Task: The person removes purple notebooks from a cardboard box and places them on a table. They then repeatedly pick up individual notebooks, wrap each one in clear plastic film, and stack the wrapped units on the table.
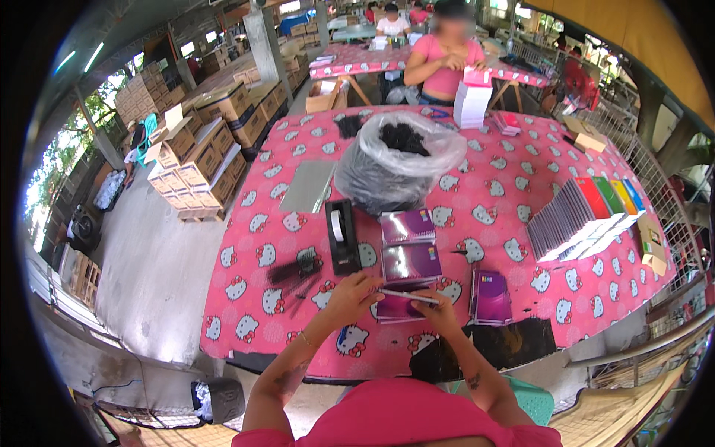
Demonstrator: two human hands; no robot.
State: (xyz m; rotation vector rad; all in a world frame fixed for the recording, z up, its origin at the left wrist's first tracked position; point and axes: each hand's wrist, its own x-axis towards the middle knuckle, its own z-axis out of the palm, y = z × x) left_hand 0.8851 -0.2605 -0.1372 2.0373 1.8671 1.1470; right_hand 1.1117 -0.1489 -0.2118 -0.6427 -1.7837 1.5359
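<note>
Both my hands hold a thin notebook edge-on over the front of the table. My left hand grips its left end, and the fingers of my right hand close on its right end. Beneath and beyond it lie purple notebooks in a column of small stacks. Another purple notebook stack sits right of my right hand. A black tape dispenser with a clear roll stands beyond my left hand. Loose black binding coils lie to the left of it.
A big clear plastic bag of black coils stands mid-table, beside a clear sheet. Rows of spiral notebooks with coloured covers stand at right. Across the table, a person stands by a tall white stack. Cartons fill a pallet at left.
</note>
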